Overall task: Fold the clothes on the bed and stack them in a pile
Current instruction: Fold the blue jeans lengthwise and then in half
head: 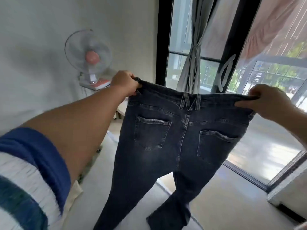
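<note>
A pair of dark grey jeans [166,146] hangs in the air in front of me, back pockets facing me, legs dangling down toward the floor. My left hand [124,83] grips the left end of the waistband. My right hand [267,101] pinches the right end, thumb on top. The waistband is stretched level between the two hands. The bed and any other clothes are out of view, apart from a pale cloth edge [74,196] at the lower left.
A white fan [88,55] with a pink hub stands on a small shelf on the left wall. Behind the jeans are a black-framed glass door [232,47] and a tied grey curtain [192,60]. Pale tiled floor [224,196] lies below.
</note>
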